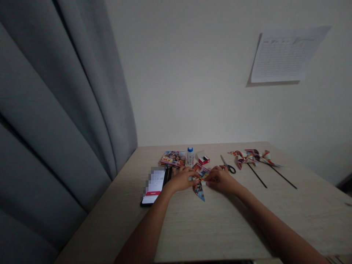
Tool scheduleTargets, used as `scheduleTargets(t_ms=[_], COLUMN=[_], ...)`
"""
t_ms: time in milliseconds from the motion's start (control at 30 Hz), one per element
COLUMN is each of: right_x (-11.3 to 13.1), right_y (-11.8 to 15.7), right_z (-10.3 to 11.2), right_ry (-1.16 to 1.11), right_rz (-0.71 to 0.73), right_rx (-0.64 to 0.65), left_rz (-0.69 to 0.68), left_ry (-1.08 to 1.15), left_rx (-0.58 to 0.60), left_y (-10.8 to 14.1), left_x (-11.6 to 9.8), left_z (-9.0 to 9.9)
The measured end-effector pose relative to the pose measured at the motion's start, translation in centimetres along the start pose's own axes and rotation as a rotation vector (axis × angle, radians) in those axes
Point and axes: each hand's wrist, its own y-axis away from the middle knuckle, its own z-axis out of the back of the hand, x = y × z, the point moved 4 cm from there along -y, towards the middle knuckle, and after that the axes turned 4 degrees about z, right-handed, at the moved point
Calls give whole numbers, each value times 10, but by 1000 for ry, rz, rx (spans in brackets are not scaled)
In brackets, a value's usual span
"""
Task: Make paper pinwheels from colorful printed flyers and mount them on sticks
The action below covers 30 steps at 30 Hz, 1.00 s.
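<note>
Between my hands, low over the table, is a printed paper pinwheel (198, 191), one pointed blade sticking out toward me and its other side partly covered by my fingers. My left hand (182, 179) closes on its left part, fingertips near the centre. From the right, my right hand (220, 179) pinches the paper close to the middle. Just behind them lies a colourful printed piece of paper (201, 169). Any small item between my fingertips is too small to make out.
Left of my hands lies a phone (154, 187). Behind stand a stack of printed leaflets (173, 158), a blue-capped bottle (190, 157) and a small red box (204, 160). Scissors (231, 168) and two pinwheels on dark sticks (247, 158) lie right. A curtain (68, 110) hangs left.
</note>
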Motion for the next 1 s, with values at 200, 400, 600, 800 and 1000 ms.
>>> scheduleTargets(t_ms=[200,400,600,800,1000], right_x=[1,-1,2,4,1], right_y=[0,-1,-1,-1,-1], right_z=[1,-1,1,2,0], right_ry=[2,11,9,8,28], right_rz=[-5,-4,-4,2,12], right_rx=[10,14,10,12,11], left_rz=[4,-30,-8,9,9], left_ry=[-14,-45,-55,-71,-66], left_rx=[9,-1,-8,19,31], left_y=[1,3,4,5,5], left_x=[-3,-6,-6,-8,-9], left_z=[1,0,1,4,4])
